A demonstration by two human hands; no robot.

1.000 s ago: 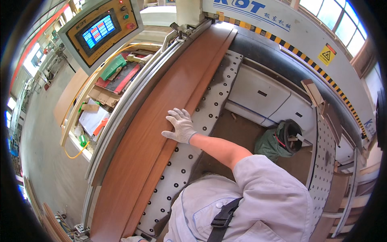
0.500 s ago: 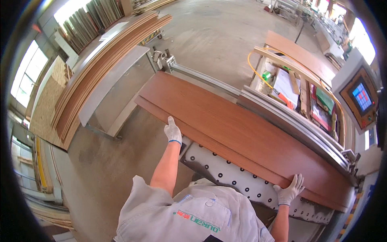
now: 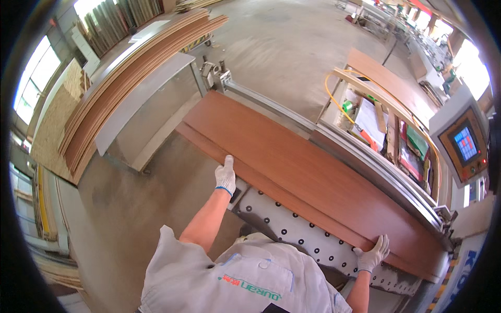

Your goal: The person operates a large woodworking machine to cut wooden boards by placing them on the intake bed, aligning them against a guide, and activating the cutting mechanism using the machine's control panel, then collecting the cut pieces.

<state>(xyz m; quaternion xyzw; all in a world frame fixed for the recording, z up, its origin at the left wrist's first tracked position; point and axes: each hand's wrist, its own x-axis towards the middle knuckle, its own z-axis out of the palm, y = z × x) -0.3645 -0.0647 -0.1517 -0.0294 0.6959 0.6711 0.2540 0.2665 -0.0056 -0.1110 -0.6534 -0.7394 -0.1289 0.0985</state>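
Two long brown wood-grain panels lie stacked. The upper panel (image 3: 282,156) is set back, so a strip of the lower panel (image 3: 271,192) sticks out on my side. They rest over a grey perforated worktable (image 3: 308,229) with black dots. My left hand (image 3: 226,175), in a white knit glove, grips the near edge toward the left end, its thumb on top; the fingers under the edge are hidden. Farther right, my right hand (image 3: 373,254), gloved too, lies across the near edge with fingers stretched over the wood and thumb apart.
A metal rail (image 3: 386,180) runs behind the panels. At the right stands a control box with a lit screen (image 3: 466,143). Beyond the rail, a wooden-framed bench (image 3: 386,88) holds an orange-handled air tool (image 3: 369,140) on a yellow hose. Stacked brown boards (image 3: 130,86) lie at the left.
The view has shifted slightly. Both hands stay at nearly the same places on the panels, and the fingers of my right hand have drawn closer together.
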